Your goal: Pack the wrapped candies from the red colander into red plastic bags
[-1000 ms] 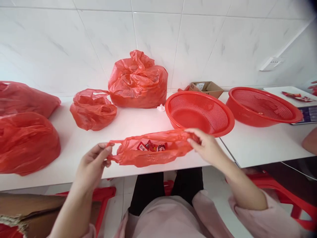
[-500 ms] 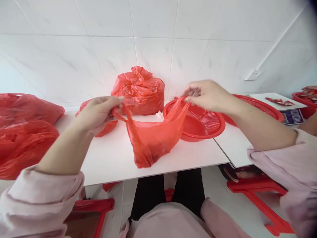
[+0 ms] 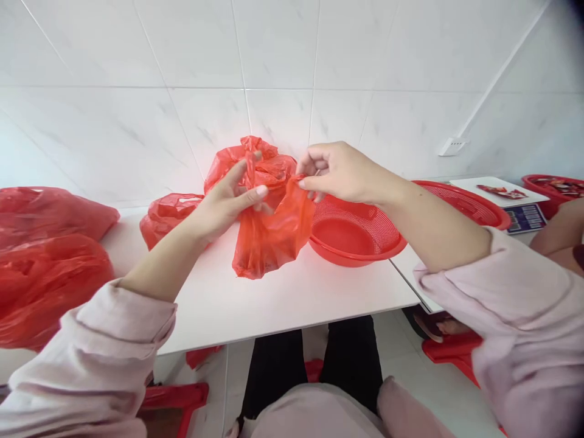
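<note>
Over the worktop [image 3: 292, 304], a bag [image 3: 274, 246] hangs between the left hand [image 3: 230, 198] and the right hand [image 3: 333, 173]. Behind it, a second bag [image 3: 276, 163] stands near the wall [image 3: 274, 48]. A third bag [image 3: 159, 220] sits to its left; at the far left lie a fourth bag [image 3: 59, 210] and, in front of that, a fifth bag [image 3: 55, 289]. Right of the held bag stands a basin [image 3: 360, 261], then a second basin [image 3: 504, 220]. Farther right, packets [image 3: 502, 192] lie on a scale [image 3: 524, 218], with a third basin [image 3: 550, 208] beyond, more packets [image 3: 561, 185] inside.
</note>
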Demonstrator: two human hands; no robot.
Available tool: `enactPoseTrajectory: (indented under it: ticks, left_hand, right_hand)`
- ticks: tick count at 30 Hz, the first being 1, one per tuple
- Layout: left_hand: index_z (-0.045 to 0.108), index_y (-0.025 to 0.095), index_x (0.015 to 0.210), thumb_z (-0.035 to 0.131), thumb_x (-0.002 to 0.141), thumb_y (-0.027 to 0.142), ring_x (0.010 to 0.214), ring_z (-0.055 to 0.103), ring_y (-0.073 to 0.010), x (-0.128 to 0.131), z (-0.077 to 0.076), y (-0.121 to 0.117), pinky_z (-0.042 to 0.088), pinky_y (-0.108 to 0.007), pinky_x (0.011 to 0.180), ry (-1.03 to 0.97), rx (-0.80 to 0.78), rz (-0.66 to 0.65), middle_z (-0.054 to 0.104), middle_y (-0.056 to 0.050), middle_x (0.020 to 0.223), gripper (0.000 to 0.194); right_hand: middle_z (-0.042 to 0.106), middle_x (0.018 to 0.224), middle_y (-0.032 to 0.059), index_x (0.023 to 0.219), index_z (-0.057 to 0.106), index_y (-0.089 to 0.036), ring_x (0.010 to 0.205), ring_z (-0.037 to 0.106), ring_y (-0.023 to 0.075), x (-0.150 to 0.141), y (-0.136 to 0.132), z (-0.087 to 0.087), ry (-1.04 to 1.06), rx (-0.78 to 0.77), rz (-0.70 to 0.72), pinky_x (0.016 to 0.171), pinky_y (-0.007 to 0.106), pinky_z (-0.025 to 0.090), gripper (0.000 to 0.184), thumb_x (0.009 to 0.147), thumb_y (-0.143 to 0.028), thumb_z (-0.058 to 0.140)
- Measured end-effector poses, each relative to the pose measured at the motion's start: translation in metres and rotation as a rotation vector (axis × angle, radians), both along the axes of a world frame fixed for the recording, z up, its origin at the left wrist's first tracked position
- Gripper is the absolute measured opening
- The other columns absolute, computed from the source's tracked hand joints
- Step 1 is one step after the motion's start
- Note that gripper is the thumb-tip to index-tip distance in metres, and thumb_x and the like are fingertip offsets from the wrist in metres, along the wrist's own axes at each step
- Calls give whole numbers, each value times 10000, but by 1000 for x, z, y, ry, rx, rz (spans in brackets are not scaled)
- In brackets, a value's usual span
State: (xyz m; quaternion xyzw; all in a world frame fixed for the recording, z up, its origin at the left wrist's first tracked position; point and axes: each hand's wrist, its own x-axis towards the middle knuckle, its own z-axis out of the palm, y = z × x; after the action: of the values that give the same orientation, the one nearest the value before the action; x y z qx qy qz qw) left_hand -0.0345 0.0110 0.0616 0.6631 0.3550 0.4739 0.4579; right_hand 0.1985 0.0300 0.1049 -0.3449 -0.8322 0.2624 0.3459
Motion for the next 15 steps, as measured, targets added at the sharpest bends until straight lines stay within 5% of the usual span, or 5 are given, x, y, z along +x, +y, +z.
enactPoseTrajectory:
  ticks: [4,7,11,15]
  left_hand:
    - [580,219,1265,824,725,311,601,554,-98,10,-2,10,545,-319,682,249,-199,-168,581,31,765,599]
    - [677,186,1058,812,723,374,644,532,-106,16,-8,9,498,-259,560,327,-225,-159,619,-31,899,407]
    - [718,178,993,647,831,550,671,560,-129,16,-19,3,469,-247,518,304,-282,-112,669,-80,1008,412]
    - [693,156,881,642,825,580,615,539,-109,11,-26,0,459,-223,518,220,-320,-62,640,-41,828,431]
  right_hand:
    - [600,684,-15,831,577,-176,603,600,123,-41,3,-3,14,-13,47,529,239,485,147,789,-76,676]
    - [611,724,-17,849,565,-181,626,599,112,-61,2,-12,10,22,151,547,230,482,127,809,-79,630]
    - [634,931,1,946,583,-196,705,591,93,-56,2,-28,73,64,140,597,222,486,129,837,-131,601]
    - [640,880,11,977,591,-208,727,599,121,-33,4,-54,45,-98,111,647,270,505,103,904,-281,582]
